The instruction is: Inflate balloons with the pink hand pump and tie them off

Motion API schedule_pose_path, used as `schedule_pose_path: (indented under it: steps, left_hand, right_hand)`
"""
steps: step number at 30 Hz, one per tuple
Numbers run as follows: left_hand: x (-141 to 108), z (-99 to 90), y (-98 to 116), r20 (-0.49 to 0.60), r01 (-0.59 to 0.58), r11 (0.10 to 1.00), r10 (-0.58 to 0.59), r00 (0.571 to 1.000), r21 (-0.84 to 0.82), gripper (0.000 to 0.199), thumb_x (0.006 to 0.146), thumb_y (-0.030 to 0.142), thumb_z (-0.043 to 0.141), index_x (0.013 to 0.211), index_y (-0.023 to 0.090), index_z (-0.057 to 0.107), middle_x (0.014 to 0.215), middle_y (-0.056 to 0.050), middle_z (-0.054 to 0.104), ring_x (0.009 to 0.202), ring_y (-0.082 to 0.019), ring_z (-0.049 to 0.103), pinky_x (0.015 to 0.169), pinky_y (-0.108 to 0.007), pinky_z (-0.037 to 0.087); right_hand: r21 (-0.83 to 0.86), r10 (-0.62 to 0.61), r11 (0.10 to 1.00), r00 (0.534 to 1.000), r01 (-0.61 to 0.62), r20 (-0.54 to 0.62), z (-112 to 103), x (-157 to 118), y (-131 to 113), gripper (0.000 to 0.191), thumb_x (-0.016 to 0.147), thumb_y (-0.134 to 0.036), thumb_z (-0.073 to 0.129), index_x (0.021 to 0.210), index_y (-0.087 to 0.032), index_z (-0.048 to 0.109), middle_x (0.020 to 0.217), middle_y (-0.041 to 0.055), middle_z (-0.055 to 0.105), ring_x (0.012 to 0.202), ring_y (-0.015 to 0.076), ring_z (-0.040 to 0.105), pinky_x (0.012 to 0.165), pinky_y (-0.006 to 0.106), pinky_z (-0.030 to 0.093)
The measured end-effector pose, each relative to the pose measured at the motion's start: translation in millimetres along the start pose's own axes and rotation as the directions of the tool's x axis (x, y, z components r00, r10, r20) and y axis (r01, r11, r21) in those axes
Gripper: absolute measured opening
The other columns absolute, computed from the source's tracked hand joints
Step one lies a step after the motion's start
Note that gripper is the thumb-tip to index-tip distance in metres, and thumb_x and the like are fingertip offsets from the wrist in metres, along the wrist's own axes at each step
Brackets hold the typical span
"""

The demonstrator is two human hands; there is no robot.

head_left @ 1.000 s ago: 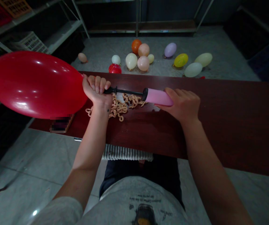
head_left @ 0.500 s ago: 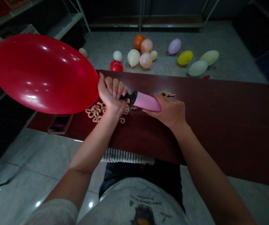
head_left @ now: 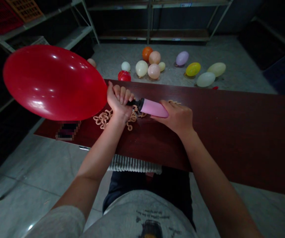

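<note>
One red balloon (head_left: 55,84), one pink pump (head_left: 153,107) — left fingers (head_left: 122,95), right fingers (head_left: 166,105) both clamped on pump.

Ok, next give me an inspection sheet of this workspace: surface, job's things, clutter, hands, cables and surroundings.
Surface: dark red-brown table, wood-look top.
Job's things: large red balloon, inflated; pink-and-black hand pump.
Clutter: tan curly pieces spread on the table around the left wrist; pixelated item near the table's front edge, unidentifiable.
Hands: left hand grips the balloon's narrow end and the pump's black end; right hand grips the pump's pink body.
Cables: nothing seen.
Surroundings: smaller balloons on the floor beyond the table; metal shelving behind; orange crate on a left-side shelf.
</note>
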State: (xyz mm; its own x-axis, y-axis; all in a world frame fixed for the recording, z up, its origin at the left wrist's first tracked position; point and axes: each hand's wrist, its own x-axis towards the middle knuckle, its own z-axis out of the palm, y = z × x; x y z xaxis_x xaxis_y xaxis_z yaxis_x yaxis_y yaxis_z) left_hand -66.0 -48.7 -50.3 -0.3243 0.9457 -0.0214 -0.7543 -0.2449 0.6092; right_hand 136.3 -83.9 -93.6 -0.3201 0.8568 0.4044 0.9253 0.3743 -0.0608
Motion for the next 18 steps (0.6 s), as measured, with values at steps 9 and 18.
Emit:
schedule_pose_path:
  steps: [9, 18]
  left_hand:
    - [9.3, -4.5, 7.7, -0.062, -0.026, 1.000, 0.024, 0.998, -0.016, 0.061, 0.101, 0.046, 0.045, 0.051, 0.020, 0.021, 0.045, 0.008, 0.012, 0.037, -0.007, 0.012, 0.038, -0.022, 0.025]
    - [8.6, -5.1, 10.8, -0.084, -0.031, 0.997, 0.026, 0.996, -0.068, 0.059, 0.102, 0.036, 0.043, 0.051, 0.021, 0.018, 0.042, 0.006, 0.018, 0.036, -0.008, 0.012, 0.037, -0.023, 0.023]
  right_hand:
    - [-0.059, -0.037, 0.998, 0.999, 0.036, -0.022, -2.2, -2.6, 12.9, 0.067, 0.087, -0.075, 0.042, 0.121, -0.021, 0.063, 0.104, 0.0096, 0.072, 0.085, 0.0234, 0.062, 0.070, 0.033, 0.031]
    - [-0.043, -0.020, 0.999, 1.000, 0.021, 0.017, -7.4, -5.8, 11.6, 0.065, 0.088, -0.074, 0.040, 0.124, -0.024, 0.061, 0.113, 0.0095, 0.071, 0.092, 0.0262, 0.064, 0.072, 0.034, 0.036]
